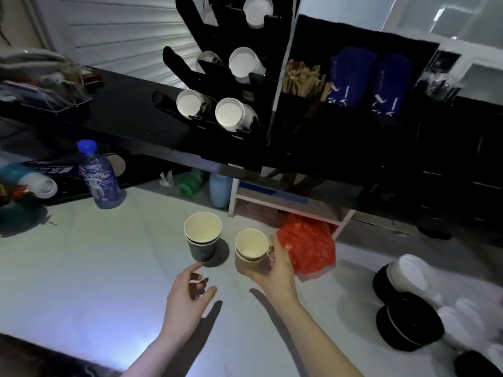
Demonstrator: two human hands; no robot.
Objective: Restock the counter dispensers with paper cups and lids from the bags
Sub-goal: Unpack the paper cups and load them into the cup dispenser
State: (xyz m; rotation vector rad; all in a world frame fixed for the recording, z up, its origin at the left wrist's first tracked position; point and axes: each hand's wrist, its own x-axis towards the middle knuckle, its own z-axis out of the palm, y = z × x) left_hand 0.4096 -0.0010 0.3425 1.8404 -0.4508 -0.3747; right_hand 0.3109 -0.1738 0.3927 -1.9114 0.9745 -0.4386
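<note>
My right hand (275, 270) grips a short stack of brown paper cups (250, 250) just above the white counter. Left of it stands a short stack of dark paper cups (202, 238), upright on the counter. My left hand (187, 297) hovers just below that dark stack with its fingers loosely curled, holding nothing. A black cup dispenser rack (226, 80) rises at the back, with white cup mouths (229, 114) showing in several of its slots. Stacks of black and white lids (408, 303) lie on the counter at the far right.
A red plastic bag (307, 248) lies right beside my right hand. A blue-capped water bottle (99, 176) stands at the left. Behind are a black organizer with wooden stirrers (302, 77) and blue packets (351, 77), and a white shelf (288, 202).
</note>
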